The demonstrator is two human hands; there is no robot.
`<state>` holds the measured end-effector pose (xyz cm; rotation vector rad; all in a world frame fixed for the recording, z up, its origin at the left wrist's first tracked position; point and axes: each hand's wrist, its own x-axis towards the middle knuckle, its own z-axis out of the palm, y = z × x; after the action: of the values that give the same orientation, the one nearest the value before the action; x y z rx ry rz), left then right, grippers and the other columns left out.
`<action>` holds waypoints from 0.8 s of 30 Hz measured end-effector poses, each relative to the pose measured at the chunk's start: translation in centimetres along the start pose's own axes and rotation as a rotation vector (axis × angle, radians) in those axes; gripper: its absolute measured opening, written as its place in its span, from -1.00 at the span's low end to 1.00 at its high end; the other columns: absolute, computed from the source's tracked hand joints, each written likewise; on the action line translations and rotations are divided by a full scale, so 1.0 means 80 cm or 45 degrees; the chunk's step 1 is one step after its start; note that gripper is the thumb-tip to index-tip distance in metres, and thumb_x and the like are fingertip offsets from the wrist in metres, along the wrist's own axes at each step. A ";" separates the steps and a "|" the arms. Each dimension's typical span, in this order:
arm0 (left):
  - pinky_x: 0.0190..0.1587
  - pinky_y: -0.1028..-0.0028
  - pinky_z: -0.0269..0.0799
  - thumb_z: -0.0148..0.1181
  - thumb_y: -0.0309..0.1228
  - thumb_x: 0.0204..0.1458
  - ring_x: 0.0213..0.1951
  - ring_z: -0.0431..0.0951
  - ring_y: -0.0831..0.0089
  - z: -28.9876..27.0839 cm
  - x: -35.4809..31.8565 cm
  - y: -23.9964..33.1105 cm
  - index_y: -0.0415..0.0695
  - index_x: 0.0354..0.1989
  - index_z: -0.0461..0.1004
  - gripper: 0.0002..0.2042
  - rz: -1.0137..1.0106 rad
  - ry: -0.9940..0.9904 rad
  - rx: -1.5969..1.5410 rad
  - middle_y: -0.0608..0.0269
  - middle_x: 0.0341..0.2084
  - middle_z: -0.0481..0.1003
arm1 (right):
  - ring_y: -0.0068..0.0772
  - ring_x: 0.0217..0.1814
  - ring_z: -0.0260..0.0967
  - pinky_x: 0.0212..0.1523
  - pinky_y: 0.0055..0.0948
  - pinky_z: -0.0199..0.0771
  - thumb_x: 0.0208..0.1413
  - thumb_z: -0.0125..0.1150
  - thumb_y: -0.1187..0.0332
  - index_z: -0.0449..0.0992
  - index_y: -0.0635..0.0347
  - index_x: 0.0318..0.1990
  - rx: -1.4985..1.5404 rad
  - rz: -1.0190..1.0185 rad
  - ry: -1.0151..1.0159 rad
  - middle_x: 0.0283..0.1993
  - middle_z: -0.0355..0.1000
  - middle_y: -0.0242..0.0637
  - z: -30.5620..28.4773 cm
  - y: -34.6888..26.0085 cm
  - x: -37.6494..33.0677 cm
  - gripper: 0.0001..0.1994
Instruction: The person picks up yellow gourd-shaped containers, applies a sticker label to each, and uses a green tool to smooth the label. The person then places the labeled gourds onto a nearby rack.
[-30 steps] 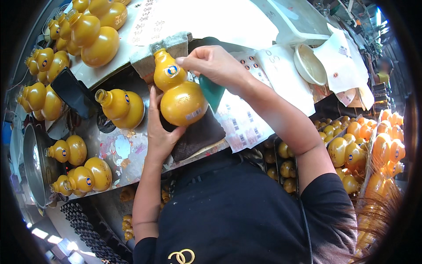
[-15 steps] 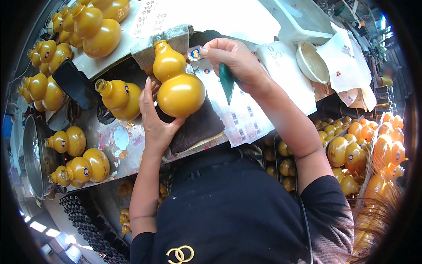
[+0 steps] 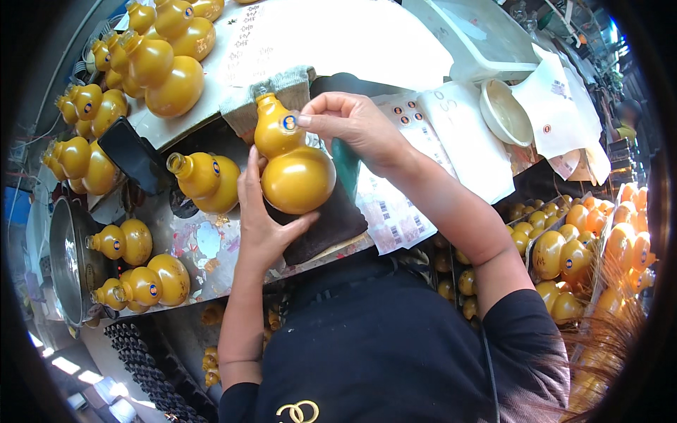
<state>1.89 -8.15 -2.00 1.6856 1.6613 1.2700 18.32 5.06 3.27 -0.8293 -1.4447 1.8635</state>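
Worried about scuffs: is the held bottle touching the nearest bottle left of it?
Apart: the head view shows the left hand between the held bottle and nearest bottle.

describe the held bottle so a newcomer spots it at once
Find the grey workbench, then the dark cloth at its near edge. Over that cloth is a yellow gourd-shaped bottle. Unlike its neighbours, it has the left hand at its lower bulb and the fingers of the right hand at its blue sticker.
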 end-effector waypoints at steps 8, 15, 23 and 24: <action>0.12 0.46 0.27 0.18 -0.27 0.10 0.05 0.35 0.44 -0.003 0.068 -0.009 -0.27 0.12 0.16 -0.49 -0.520 0.055 -1.059 0.09 0.00 0.31 | -0.77 -0.41 0.31 -0.35 -0.72 0.34 0.04 0.31 0.33 0.49 0.22 -0.32 -0.170 -0.082 -0.037 -0.45 0.43 -0.47 0.014 0.018 0.019 -0.82; 0.07 0.47 0.33 0.16 -0.32 0.12 0.00 0.39 0.45 -0.001 0.077 -0.007 -0.26 0.11 0.16 -0.53 -0.592 0.011 -1.232 0.10 -0.04 0.36 | -0.74 -0.44 0.29 -0.39 -0.70 0.33 0.02 0.31 0.10 0.44 0.28 -0.21 -0.293 -0.061 0.128 -0.46 0.41 -0.40 0.001 0.023 0.018 -0.61; 0.08 0.45 0.34 0.14 -0.34 0.13 -0.01 0.40 0.44 -0.002 0.083 -0.018 -0.25 0.11 0.18 -0.56 -0.601 -0.012 -1.215 0.14 -0.08 0.37 | -0.58 -0.32 0.39 -0.25 -0.61 0.35 -0.03 0.24 -0.17 0.43 0.32 -0.04 -0.525 0.055 -0.026 -0.34 0.48 -0.25 -0.007 0.043 0.038 -0.34; 0.09 0.45 0.34 0.14 -0.33 0.13 -0.01 0.40 0.44 -0.003 0.083 -0.018 -0.26 0.11 0.18 -0.56 -0.605 -0.022 -1.230 0.13 -0.07 0.37 | -0.59 -0.31 0.38 -0.25 -0.61 0.35 -0.02 0.24 -0.16 0.43 0.31 -0.05 -0.515 0.071 -0.027 -0.33 0.48 -0.25 -0.007 0.042 0.037 -0.35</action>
<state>-0.03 -1.71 -1.14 0.6726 1.0311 1.4388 16.61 7.08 -0.42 -1.0490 -1.8628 1.6448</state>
